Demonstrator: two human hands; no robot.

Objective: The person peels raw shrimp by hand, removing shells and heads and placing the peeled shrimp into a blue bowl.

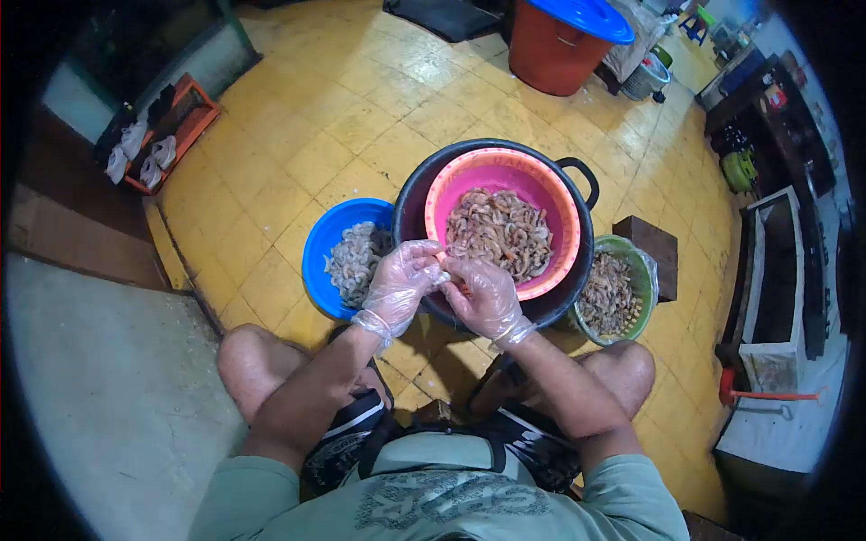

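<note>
My left hand [403, 287] and my right hand [488, 294], both in clear plastic gloves, meet fingertip to fingertip over the near rim of the pink basin [561, 185]. Between the fingers is a small shrimp, mostly hidden by them. Unpeeled brownish shrimp [502, 230] fill the bottom of the pink basin, which sits inside a large black tub [411, 194]. To the left, pale peeled shrimp [356, 261] lie in a blue basin [316, 242]. On the right, a green basket [646, 288] lined with plastic contains shrimp shells and heads [609, 293].
A dark wooden block [651, 252] stands beside the green basket. Further back is a red-brown bucket [552, 54] with a blue lid [591, 16]. An orange shoe rack [188, 126] stands at left, a white shelf unit [774, 298] at right. Yellow tiles [271, 162] cover the floor.
</note>
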